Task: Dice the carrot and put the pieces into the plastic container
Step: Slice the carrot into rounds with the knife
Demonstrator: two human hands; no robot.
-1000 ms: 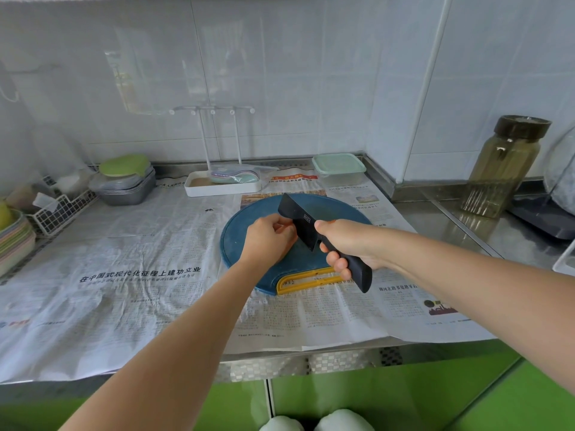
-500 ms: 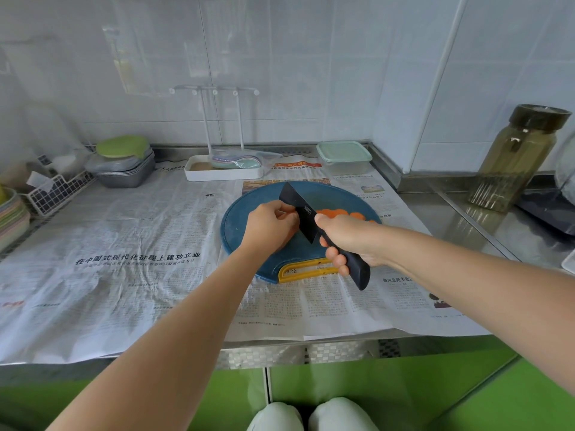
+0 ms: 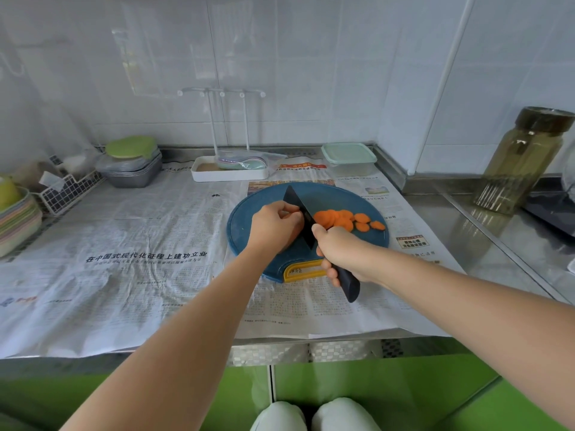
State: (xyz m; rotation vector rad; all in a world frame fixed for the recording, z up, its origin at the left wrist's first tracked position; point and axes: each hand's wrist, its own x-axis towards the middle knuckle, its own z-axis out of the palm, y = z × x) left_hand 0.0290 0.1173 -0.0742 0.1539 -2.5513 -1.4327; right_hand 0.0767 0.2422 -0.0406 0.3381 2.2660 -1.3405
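Observation:
On a round blue cutting board [image 3: 249, 222] with a yellow handle lie several orange carrot slices [image 3: 342, 219], right of the blade. My right hand [image 3: 337, 248] grips the black handle of a dark knife [image 3: 300, 213], blade edge down on the board. My left hand [image 3: 275, 225] is curled against the blade's left side; whatever it holds is hidden under the fingers. The plastic container [image 3: 349, 158], clear with a pale green lid on, stands behind the board near the wall.
Newspaper [image 3: 124, 269] covers the steel counter. A white tray with a rack [image 3: 228, 171] stands behind the board, grey trays with a green lid [image 3: 130, 164] at back left, a wire basket [image 3: 67, 189] and stacked bowls [image 3: 15, 219] far left, a tall jar [image 3: 519, 160] at right.
The view has tipped down and the carrot slices right of the blade have come into sight. Both hands keep their grip at the knife on the board.

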